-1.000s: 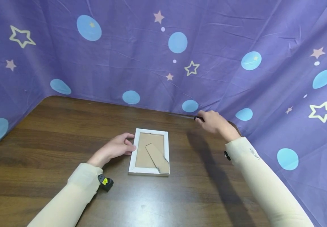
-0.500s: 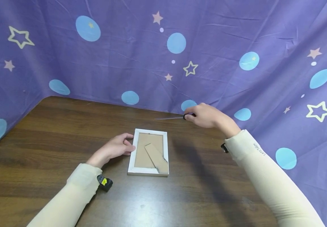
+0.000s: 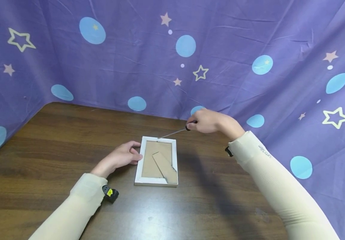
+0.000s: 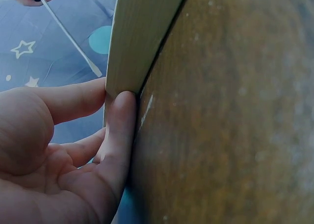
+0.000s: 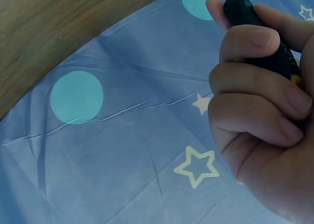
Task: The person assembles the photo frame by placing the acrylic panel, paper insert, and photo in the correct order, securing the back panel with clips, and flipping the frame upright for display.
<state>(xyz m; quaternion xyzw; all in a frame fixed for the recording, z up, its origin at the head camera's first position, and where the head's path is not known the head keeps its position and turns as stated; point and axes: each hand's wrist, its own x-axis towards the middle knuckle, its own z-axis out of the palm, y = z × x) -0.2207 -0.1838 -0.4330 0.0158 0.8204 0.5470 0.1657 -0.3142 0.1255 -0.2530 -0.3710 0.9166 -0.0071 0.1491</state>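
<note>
Both hands work: my left hand point(image 3: 117, 157) braces the picture frame point(image 3: 157, 161) with straight fingers at 9 o'clock, while my right hand point(image 3: 209, 120) grips a screwdriver point(image 3: 172, 133), angling its tip toward the 12 o'clock edge.

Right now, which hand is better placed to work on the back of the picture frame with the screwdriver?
The right hand, probably. It already grips the screwdriver, whose tip is at the top edge of the picture frame. The left hand rests against the frame's left side, so it looks better suited to steadying it.
</note>
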